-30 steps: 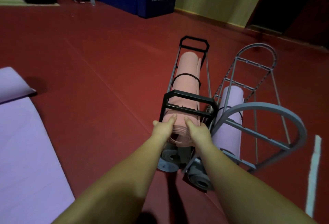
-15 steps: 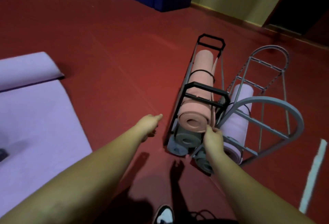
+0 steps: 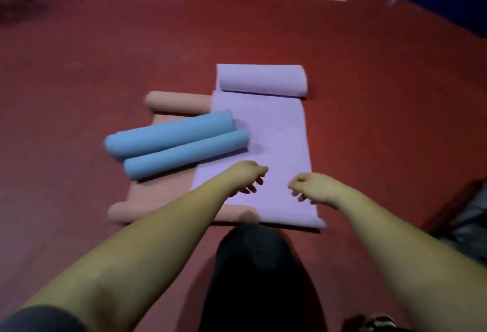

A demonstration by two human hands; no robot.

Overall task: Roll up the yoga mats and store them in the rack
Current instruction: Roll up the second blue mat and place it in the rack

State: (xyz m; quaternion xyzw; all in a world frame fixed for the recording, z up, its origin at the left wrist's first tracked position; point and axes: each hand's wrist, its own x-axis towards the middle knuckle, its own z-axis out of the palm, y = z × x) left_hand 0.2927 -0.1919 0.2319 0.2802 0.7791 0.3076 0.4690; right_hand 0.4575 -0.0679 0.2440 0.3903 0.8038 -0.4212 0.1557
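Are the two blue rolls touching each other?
Touching. The head view shows the far blue roll and near blue roll pressed side by side, no gap between.

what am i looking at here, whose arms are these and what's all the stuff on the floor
This is one picture from a camera worn on a person's head, looking down at their own bare arms. No machine is involved. The left hand and right hand hover just above a partly unrolled lilac foam yoga mat on the red floor; neither has a grip on anything, fingers loosely curled. Its far end is rolled. Beside it, a pink foam mat is curled at both ends, and two rolled blue mats rest across both. The picture is somewhat blurred.
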